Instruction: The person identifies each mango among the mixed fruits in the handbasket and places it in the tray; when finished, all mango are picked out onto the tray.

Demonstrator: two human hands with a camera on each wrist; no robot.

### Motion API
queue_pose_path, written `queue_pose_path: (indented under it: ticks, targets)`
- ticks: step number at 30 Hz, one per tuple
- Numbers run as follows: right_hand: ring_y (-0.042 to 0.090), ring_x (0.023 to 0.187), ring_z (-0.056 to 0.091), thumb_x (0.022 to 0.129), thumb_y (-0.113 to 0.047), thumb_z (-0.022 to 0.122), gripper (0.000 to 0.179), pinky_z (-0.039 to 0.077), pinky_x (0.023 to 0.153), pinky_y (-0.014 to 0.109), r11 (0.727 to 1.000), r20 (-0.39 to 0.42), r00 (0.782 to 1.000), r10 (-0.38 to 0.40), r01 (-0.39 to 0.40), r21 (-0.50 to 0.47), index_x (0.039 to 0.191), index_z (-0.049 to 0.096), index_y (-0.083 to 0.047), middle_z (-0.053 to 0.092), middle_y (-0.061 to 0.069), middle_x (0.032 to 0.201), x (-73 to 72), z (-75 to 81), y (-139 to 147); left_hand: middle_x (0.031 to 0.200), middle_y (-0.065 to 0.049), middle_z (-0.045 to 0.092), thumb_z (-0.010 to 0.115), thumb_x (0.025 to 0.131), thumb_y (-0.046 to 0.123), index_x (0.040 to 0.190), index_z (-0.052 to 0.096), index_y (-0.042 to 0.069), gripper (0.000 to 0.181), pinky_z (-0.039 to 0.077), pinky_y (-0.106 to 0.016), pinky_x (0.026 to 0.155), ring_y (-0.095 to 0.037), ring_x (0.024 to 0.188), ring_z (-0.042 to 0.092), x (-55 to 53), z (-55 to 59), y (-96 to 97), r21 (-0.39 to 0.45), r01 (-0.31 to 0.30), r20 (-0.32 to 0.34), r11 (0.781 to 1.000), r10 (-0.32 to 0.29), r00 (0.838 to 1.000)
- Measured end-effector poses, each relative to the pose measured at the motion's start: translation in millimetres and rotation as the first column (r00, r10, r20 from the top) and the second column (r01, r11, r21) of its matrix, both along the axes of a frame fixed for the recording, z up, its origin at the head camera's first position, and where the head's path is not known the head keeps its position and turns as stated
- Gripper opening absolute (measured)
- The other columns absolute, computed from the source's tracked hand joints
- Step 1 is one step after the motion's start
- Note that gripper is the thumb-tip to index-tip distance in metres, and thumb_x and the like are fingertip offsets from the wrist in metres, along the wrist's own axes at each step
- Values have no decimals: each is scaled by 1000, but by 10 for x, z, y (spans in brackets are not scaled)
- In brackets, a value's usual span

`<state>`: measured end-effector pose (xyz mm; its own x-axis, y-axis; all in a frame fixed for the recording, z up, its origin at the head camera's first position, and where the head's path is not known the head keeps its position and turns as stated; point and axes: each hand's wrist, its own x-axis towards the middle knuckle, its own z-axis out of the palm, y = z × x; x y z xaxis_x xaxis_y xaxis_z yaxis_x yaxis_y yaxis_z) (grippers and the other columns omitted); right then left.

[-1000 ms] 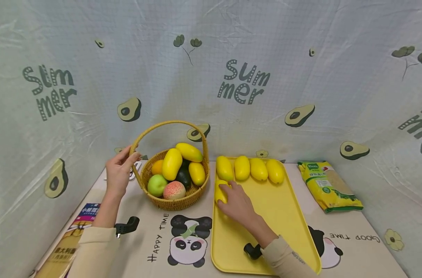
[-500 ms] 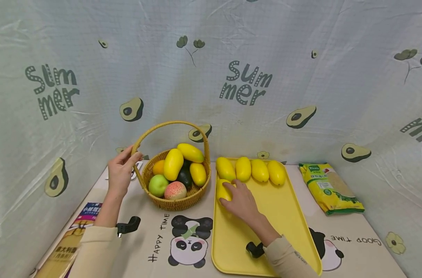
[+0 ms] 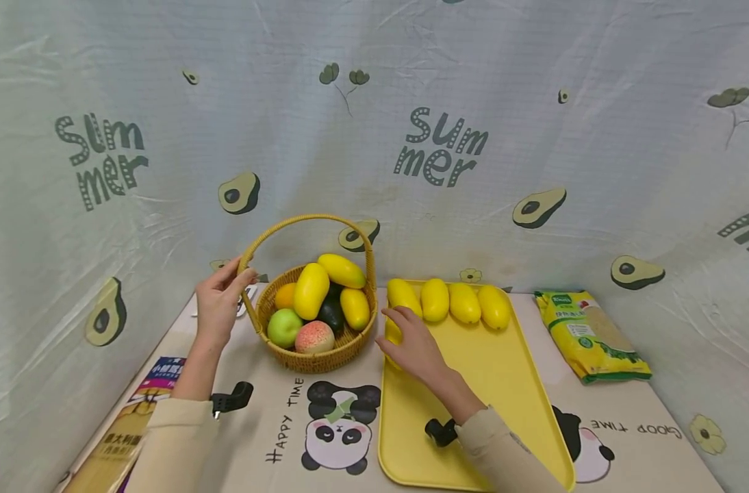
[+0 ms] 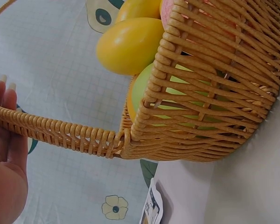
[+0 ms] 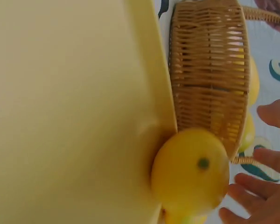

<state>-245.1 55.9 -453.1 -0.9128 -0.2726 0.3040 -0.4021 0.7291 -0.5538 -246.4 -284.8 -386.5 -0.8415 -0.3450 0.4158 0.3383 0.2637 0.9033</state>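
Note:
My left hand (image 3: 217,305) holds the left side of the handle of a wicker basket (image 3: 315,363), which stands at the back left. In the basket lie yellow mangoes (image 3: 311,291), a green apple (image 3: 285,329), a peach (image 3: 315,337), an orange (image 3: 285,296) and a dark avocado (image 3: 331,311). Over the left edge of a yellow tray (image 3: 473,390), my right hand (image 3: 417,346) hovers with fingers spread. Just beneath it a mango (image 5: 191,172) rests against the tray's rim; the right wrist view shows the fingertips apart or barely clear of it.
Several mangoes (image 3: 465,303) form a row along the tray's back edge. A yellow-green Knorr bag (image 3: 590,335) lies right of the tray. A pasta package (image 3: 134,424) lies at the left front. A patterned curtain (image 3: 350,137) hangs behind the table.
My right hand has loosened its hold on the mango at the tray's left edge and lifted slightly off it. The left hand keeps its hold on the basket handle.

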Motion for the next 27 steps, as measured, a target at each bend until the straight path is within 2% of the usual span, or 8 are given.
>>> queue_pose_path:
  ticks: [5,9,16,21,27]
  targets:
    - [25,134,51,92,-37,66,54,44,110,47,997,-14,999,35,-36,-66,141,55,-17,52,5,145,-41,50,-165,87,20,69,67,96,29,133,65,13,40,50,-16,81,-3,89,64,-10,-7,-3,7,11,8,1000,-11,1000]
    - [24,134,51,91,-36,65,54,43,111,45,995,-12,998,59,-60,-82,141,55,-19,52,4,146,-76,128,-317,87,19,69,67,96,29,134,64,14,41,50,-18,82,-3,89,64,-12,-11,-5,15,6,19,1000,-6,1000]
    - [26,135,50,92,-39,65,57,42,112,47,988,48,994,98,-92,-124,144,50,-22,48,4,148,-153,168,-553,87,12,71,66,96,22,133,64,8,39,50,-15,83,-2,87,64,85,120,77,41,27,42,999,-29,999]
    - [24,135,50,94,-40,63,57,42,112,46,988,54,991,120,-114,-103,146,48,-23,47,2,149,-223,156,-713,87,15,70,66,96,23,133,64,10,40,50,-16,84,-2,88,64,-2,25,24,36,14,31,999,-15,999]
    - [24,140,45,94,-38,62,61,39,115,46,982,81,986,146,-135,-133,150,43,-22,41,3,154,-287,189,-939,87,19,70,67,96,26,133,65,13,40,50,-15,84,-2,87,65,-29,-4,-12,22,3,5,1000,-3,1000]
